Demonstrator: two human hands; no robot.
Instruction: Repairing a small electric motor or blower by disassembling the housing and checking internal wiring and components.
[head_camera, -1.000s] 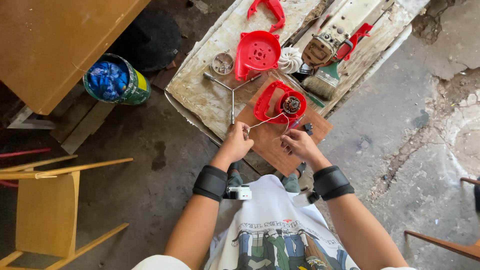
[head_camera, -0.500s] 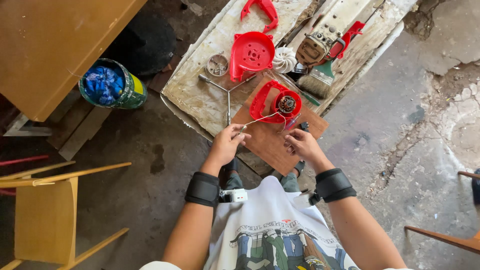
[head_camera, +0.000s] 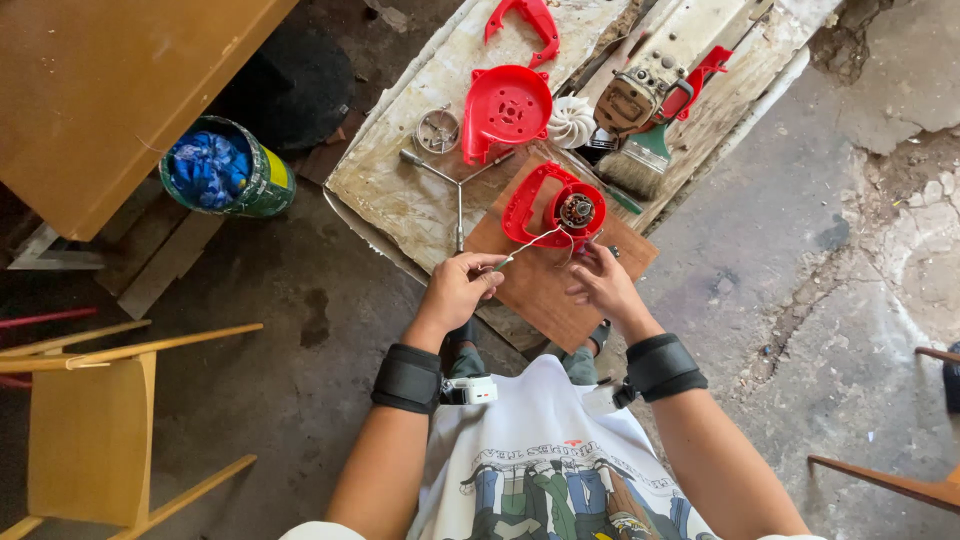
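A red starter housing with a pulley (head_camera: 562, 205) lies on a brown board (head_camera: 545, 285). A thin white cord (head_camera: 530, 243) runs from the pulley to my left hand (head_camera: 458, 290), which pinches the cord's end. My right hand (head_camera: 603, 283) rests on the board just below the pulley, fingers curled near the cord where it leaves the housing; whether it grips the cord is unclear. Both wrists wear black bands.
On the worn bench (head_camera: 400, 200) lie a three-armed wrench (head_camera: 456, 185), a round red cover (head_camera: 505, 108), a white fan wheel (head_camera: 572, 121), a metal disc (head_camera: 437, 131), a paintbrush (head_camera: 640, 165), a red handle (head_camera: 525, 18) and an engine body (head_camera: 640, 95). A green can (head_camera: 225, 170) and yellow chair (head_camera: 90, 420) stand left.
The view has shifted slightly. My left hand has drawn the cord back from the pulley towards me; my right hand stays by the housing.
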